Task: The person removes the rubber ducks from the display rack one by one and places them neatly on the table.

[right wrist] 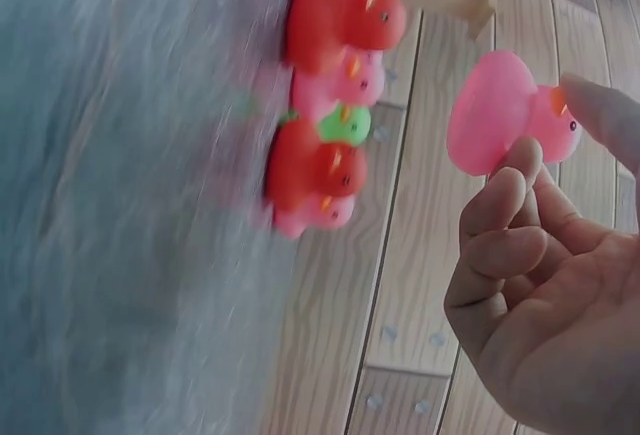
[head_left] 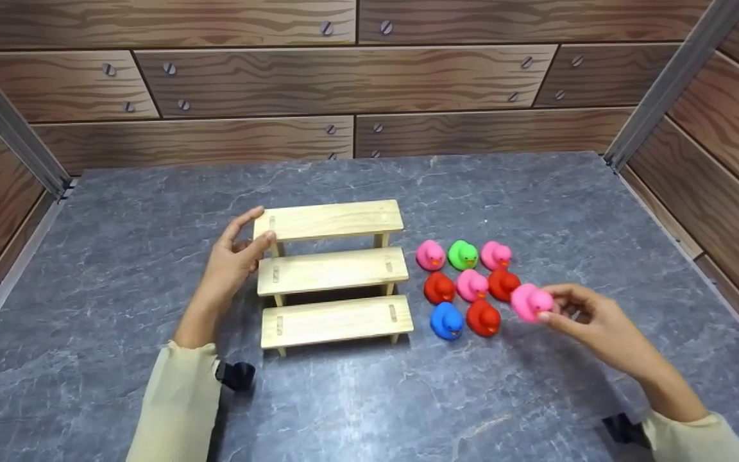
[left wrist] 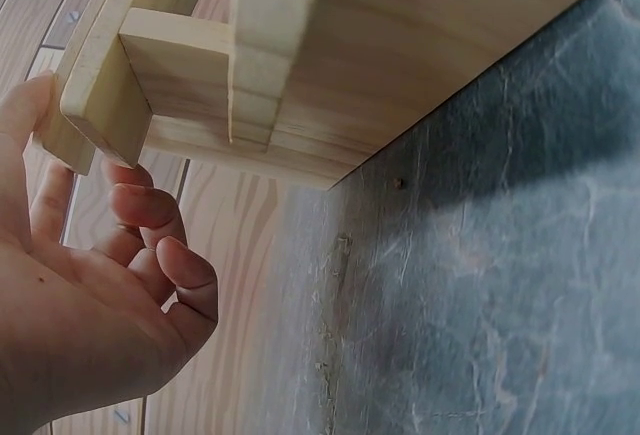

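My left hand (head_left: 231,263) grips the left end of the top step of a three-tier wooden stand (head_left: 337,273), thumb on the upper face; the left wrist view shows the fingers at the edge of the wood (left wrist: 110,120). My right hand (head_left: 600,327) pinches a pink rubber duck (head_left: 530,303) between thumb and fingers; in the right wrist view this pink duck (right wrist: 500,115) hangs above the table. Just left of it sit several ducks in rows: a green duck (head_left: 463,255), a blue duck (head_left: 447,321), a red duck (head_left: 484,317) and other pink and red ones.
A grey marbled tabletop (head_left: 356,398) lies under everything. Wood-print panels (head_left: 344,80) wall in the back and sides, with metal corner posts (head_left: 677,77). The stand's steps carry no ducks. Dark wrist straps (head_left: 236,375) sit at both cuffs.
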{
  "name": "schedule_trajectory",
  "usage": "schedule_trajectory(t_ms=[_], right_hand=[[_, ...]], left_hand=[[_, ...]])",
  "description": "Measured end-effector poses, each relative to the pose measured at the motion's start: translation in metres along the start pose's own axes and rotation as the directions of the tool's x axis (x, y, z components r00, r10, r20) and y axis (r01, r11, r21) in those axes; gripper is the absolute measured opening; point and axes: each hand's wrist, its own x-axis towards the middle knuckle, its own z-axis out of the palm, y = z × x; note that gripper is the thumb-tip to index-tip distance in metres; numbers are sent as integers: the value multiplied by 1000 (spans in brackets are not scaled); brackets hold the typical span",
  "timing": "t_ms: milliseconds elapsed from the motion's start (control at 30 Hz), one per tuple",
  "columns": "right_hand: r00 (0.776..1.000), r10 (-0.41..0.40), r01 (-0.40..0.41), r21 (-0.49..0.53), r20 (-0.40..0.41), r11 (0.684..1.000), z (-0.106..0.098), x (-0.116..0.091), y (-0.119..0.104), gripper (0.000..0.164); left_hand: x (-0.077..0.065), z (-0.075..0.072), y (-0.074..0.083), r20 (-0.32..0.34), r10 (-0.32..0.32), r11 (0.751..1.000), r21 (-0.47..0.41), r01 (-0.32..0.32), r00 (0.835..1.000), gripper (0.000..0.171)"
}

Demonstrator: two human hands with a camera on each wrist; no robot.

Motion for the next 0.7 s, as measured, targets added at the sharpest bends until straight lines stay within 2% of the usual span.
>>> schedule_trajectory(t_ms=[267, 567, 700], right_hand=[[997, 36, -32, -57, 64, 998, -5, 0, 20, 28], [990, 47, -29, -132, 136, 991, -8, 3, 29, 27], [981, 83, -57, -148, 173, 987, -7, 5, 29, 28]], left_hand=[[0, 0, 1, 4, 0, 1000, 14, 0, 1000, 55], [-1, 0, 1, 8, -7, 1000, 25, 6, 1000, 55], [-1, -1, 1, 5, -6, 1000, 16, 6, 1000, 56]])
